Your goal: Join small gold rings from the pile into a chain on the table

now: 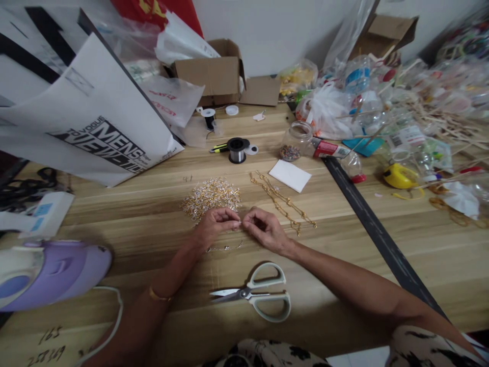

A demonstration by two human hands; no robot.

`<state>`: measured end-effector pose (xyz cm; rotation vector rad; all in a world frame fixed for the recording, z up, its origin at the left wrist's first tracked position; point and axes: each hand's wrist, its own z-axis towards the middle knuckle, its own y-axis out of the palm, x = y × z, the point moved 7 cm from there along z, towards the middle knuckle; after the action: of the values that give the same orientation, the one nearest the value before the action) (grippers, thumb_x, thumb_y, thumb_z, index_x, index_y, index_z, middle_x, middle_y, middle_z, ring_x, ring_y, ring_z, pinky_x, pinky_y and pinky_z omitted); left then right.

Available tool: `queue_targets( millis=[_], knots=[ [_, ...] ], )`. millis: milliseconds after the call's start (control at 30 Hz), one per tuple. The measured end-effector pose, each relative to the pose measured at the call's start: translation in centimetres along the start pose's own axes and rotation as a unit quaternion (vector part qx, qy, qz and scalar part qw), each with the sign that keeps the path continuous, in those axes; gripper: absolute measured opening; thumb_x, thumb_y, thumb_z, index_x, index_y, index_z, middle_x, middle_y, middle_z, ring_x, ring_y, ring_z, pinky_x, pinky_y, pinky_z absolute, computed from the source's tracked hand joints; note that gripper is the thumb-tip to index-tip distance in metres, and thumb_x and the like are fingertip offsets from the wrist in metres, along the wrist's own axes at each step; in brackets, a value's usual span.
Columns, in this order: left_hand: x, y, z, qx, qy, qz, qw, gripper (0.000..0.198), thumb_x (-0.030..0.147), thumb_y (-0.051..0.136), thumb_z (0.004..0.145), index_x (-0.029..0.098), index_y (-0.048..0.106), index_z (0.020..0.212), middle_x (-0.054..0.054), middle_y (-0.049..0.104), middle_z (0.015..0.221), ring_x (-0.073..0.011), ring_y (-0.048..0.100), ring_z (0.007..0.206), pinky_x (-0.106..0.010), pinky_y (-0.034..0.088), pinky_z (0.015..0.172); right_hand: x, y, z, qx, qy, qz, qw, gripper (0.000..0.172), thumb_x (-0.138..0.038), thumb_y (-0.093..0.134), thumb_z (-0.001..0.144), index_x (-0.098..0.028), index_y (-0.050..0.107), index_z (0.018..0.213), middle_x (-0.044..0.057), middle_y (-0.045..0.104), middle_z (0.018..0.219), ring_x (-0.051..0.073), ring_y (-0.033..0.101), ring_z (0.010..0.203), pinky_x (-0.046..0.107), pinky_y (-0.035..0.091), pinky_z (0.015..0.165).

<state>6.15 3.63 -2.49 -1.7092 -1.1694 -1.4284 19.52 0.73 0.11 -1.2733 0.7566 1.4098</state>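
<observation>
My left hand (214,224) and my right hand (263,228) meet fingertip to fingertip over the wooden table (145,204). Both pinch a tiny bright piece between them, too small to name. A thin chain (225,248) hangs or lies just below my left hand. A heap of small gold and silver rings (211,196) sits right behind my left hand. Two gold chains (282,201) lie stretched out behind my right hand. Scissors with pale green handles (255,293) lie shut on the table in front of my hands.
A purple and white appliance (49,272) with a white cord sits at the left edge. A spool of wire (237,149), a white card (290,175), a glass jar of beads (296,142), a white shopping bag (91,117), cardboard boxes and piles of plastic bags crowd the back and right.
</observation>
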Motion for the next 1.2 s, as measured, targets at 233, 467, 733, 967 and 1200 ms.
queue_targets(
  millis=[233,467,733,967,1200],
  knots=[
    [0.0,0.0,0.0,0.000,0.003,0.014,1.000,0.014,0.020,0.074,0.064,0.013,0.067,0.073,0.001,0.065,0.063,-0.0085,0.056,0.059,-0.020,0.044,0.061,0.1,0.1,0.0,-0.002,-0.001,0.002,1.000,0.020,-0.033,0.055,0.088,-0.015,0.057,0.079,0.000,0.052,0.069,0.010,0.043,0.057,0.022,0.033,0.052],
    [0.3,0.1,-0.1,-0.001,0.005,0.020,1.000,0.014,0.021,0.074,0.063,0.012,0.067,0.072,0.001,0.064,0.061,-0.0086,0.056,0.058,-0.020,0.043,0.060,0.0,0.0,0.0,0.000,-0.004,-0.008,1.000,0.018,-0.030,0.054,0.087,-0.015,0.057,0.079,0.001,0.053,0.069,0.010,0.044,0.059,0.022,0.035,0.053],
    [0.2,0.0,-0.1,-0.003,0.011,0.021,1.000,0.016,0.023,0.075,0.064,0.012,0.067,0.073,0.000,0.064,0.063,-0.0095,0.056,0.060,-0.021,0.044,0.062,0.1,0.1,0.0,-0.002,0.012,-0.008,1.000,0.019,-0.031,0.055,0.086,-0.015,0.058,0.078,0.000,0.054,0.068,0.010,0.043,0.057,0.022,0.035,0.052],
    [0.4,0.0,-0.1,-0.006,0.016,0.033,0.999,0.018,0.026,0.075,0.064,0.012,0.067,0.072,0.001,0.063,0.062,-0.0093,0.055,0.059,-0.020,0.043,0.059,0.7,0.2,0.0,-0.001,0.024,-0.002,1.000,0.020,-0.034,0.059,0.084,-0.015,0.061,0.079,0.001,0.057,0.069,0.011,0.047,0.058,0.023,0.038,0.054],
    [1.1,0.2,-0.3,0.001,0.029,0.056,0.998,0.021,0.030,0.076,0.063,0.012,0.067,0.071,-0.001,0.065,0.066,-0.0105,0.057,0.062,-0.021,0.044,0.062,1.3,0.5,-0.1,-0.005,0.041,0.063,0.997,0.018,-0.033,0.063,0.081,-0.016,0.059,0.084,0.000,0.058,0.070,0.010,0.051,0.060,0.022,0.040,0.055]
  ],
)
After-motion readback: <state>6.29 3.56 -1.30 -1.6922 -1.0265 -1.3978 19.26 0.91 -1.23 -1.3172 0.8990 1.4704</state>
